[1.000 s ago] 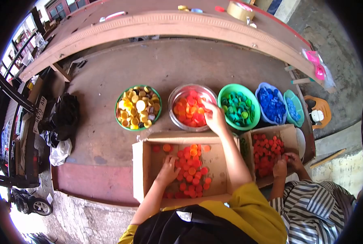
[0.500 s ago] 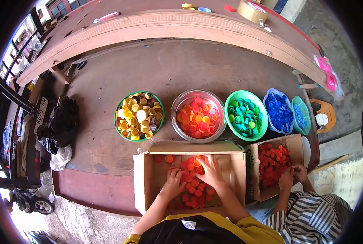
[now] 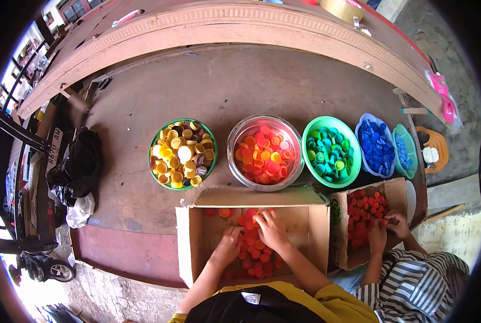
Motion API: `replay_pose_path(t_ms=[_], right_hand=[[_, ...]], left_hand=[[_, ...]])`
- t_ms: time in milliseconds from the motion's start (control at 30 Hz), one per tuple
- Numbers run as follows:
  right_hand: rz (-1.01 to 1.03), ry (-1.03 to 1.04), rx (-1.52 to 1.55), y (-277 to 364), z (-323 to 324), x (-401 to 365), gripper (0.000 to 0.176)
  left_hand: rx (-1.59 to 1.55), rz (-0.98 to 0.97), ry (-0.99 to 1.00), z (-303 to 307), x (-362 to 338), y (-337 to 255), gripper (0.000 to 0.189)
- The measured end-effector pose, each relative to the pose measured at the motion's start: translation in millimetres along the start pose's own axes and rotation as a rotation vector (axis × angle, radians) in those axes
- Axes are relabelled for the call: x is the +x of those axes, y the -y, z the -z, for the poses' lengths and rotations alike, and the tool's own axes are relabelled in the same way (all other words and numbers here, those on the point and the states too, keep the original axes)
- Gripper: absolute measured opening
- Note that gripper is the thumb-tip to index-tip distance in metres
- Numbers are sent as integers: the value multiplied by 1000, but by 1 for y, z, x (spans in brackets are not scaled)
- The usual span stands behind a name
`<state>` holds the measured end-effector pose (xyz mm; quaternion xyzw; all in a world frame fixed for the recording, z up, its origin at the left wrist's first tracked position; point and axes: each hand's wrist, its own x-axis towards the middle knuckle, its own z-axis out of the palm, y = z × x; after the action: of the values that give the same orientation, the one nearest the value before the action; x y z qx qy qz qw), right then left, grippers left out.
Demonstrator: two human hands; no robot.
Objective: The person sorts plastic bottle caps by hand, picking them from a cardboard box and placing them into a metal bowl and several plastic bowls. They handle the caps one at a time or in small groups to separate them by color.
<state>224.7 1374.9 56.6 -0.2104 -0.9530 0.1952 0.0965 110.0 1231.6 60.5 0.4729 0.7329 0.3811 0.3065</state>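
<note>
Red and orange bottle caps (image 3: 256,254) lie loose in a cardboard box (image 3: 318,231) in front of me. My right hand (image 3: 272,231) is inside the box, its fingers closed on an orange bottle cap (image 3: 258,217) near the upper part of the pile. To its left, my left hand (image 3: 228,246) rests against the red caps with fingers curled; what its fingertips hold, if anything, is hidden. A few caps (image 3: 224,212) lie apart at the box's upper left.
Behind the box stand a bowl of yellow caps (image 3: 182,154), a metal bowl of orange and red caps (image 3: 264,153), a green bowl (image 3: 332,152) and two bowls with blue caps. At right, a co-worker's hands (image 3: 385,229) work over another box of red caps (image 3: 361,215).
My right hand's spread thumb and fingers have drawn together around an orange cap. My left hand has shifted only slightly. The co-worker's hands remain over their box.
</note>
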Motion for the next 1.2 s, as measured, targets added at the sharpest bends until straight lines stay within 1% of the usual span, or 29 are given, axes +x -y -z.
replay_pose_path(t_ms=[67,167,233,267,300,367,400,433,467,533,633,700,767,800,833,900,967,1000,1033,1100,1200], right_hand=[[15,-6,-29,3,1,1,32],[67,-54,68,-3,-8,-2,31],[20,-23,123,-2,-6,-5,30],[-15,5,202,-6,-8,-5,29],[-34,-38,305,-5,-4,-4,26],[-82,-73,368,-7,3,-6,24],[-66,-103,434,-7,10,-6,23],[-32,-151,465,-7,16,-4,18],[-164,-71,670,-6,24,-6,14],[-399,72,1025,-3,42,-4,7],[-515,79,1354,1,69,4,8],[-470,94,1500,-3,82,13,7],[-437,59,1569,-7,88,27,8],[-404,42,1540,-15,87,38,9],[-430,-45,1454,-7,99,48,11],[-383,-102,1456,-7,116,70,14],[-353,-238,1342,-7,125,96,17],[-304,-249,1319,-17,122,109,17],[-352,-284,1278,-21,122,121,17],[-474,-227,1184,-29,121,140,20],[-563,-177,1257,-42,114,155,18]], left_hand=[[3,-20,-16,2,2,0,40],[-11,-51,-41,2,2,-3,38],[-28,-90,-70,4,3,-7,35],[-43,-88,-83,3,3,-6,34],[-57,-89,-101,1,5,-3,32],[-87,-79,-118,3,2,-3,29],[-105,-76,-120,6,2,-5,28],[-125,-68,-120,7,0,-8,28],[-188,-25,-117,10,-2,-12,31],[-152,-31,-122,15,-6,-16,34],[-138,0,-98,23,-11,-26,39],[-175,35,-66,23,-13,-26,40],[-116,-23,-68,21,-14,-23,38],[-88,-49,-69,19,-14,-21,38],[-81,-66,-66,17,-15,-17,37],[-67,-95,-63,14,-16,-11,37],[-56,-108,-73,12,-16,-11,36],[-50,-114,-76,12,-17,-11,35],[-52,-107,-66,12,-17,-11,35],[-60,-95,-45,13,-16,-12,35],[-71,-68,-32,13,-16,-11,36]])
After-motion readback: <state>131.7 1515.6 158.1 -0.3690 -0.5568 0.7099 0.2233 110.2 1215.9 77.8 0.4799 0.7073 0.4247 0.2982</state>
